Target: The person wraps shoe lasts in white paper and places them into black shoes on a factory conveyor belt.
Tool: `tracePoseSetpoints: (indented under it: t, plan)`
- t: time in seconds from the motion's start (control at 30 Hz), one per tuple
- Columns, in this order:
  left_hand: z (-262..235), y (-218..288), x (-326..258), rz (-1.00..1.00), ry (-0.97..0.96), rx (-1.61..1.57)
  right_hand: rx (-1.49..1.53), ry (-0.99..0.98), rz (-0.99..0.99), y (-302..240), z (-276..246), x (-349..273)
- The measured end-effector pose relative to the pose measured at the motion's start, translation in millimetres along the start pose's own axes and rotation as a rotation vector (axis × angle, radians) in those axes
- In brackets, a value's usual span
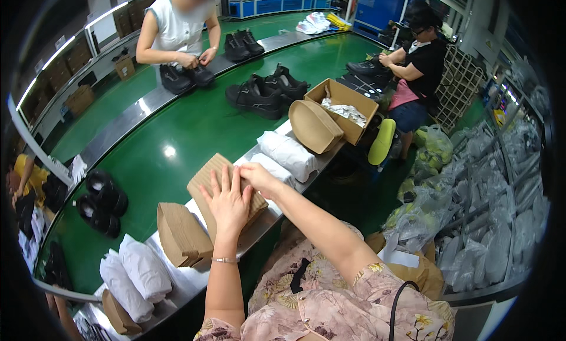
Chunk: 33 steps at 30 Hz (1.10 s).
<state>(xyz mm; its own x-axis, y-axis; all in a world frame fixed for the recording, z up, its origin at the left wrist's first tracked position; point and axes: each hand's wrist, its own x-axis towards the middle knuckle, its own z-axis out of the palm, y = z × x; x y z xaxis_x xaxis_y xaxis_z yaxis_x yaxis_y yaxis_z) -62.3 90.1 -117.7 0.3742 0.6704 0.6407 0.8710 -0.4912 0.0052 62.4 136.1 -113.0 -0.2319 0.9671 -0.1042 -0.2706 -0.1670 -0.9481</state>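
My left hand [226,206] lies flat with spread fingers on a brown corrugated cardboard piece [206,175] at the edge of the green belt. At that piece's right side, the bent fingers of my right hand [260,179] pinch its edge; the fingertips are partly hidden. Just left of my hands stands a folded cardboard piece [180,232] with a curved top. White paper-wrapped bundles [287,152] lie beyond my right hand, and more wrapped bundles [144,270] rest at the lower left. Another curved cardboard piece [311,126] sits farther right.
An open carton [367,112] with crumpled paper stands at the right. Black shoes [262,93] sit on the green belt [171,129], with another pair [101,202] at left. Two people [177,31] handle shoes across and to the right. Plastic-bagged items [489,223] fill a rack.
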Motion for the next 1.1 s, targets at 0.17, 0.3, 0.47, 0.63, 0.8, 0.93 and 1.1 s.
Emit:
tracePoseSetpoints:
  t: [0.17,0.3,0.47,0.63,0.8,0.93,1.1]
  plan:
    - [-12.4,9.5,-0.2,-0.103,-0.027,0.069,-0.337,0.355,-0.317,30.0,4.9,0.5]
    - [-21.9,7.3,-1.7,-0.244,-0.011,0.029,-0.512,0.483,-0.490,4.1,14.2,-10.7]
    - [-13.1,-1.9,-9.8,-0.247,-0.099,0.061,-0.593,0.549,-0.577,-25.8,28.3,-41.3]
    - [-31.0,-2.1,-5.5,-0.270,-0.224,-0.006,-0.424,0.718,-0.747,-88.8,7.9,-116.6]
    - [-61.6,27.3,6.2,-0.066,0.173,0.001,0.397,0.516,-0.395,-91.5,-66.7,-180.7]
    - [-75.2,126.2,11.0,-0.812,-0.223,-1.430,0.447,0.573,-0.210,-41.0,-91.4,-228.5]
    - [-54.6,215.5,10.8,-1.011,-0.713,-1.883,0.214,0.822,-0.201,14.3,-128.0,-285.2]
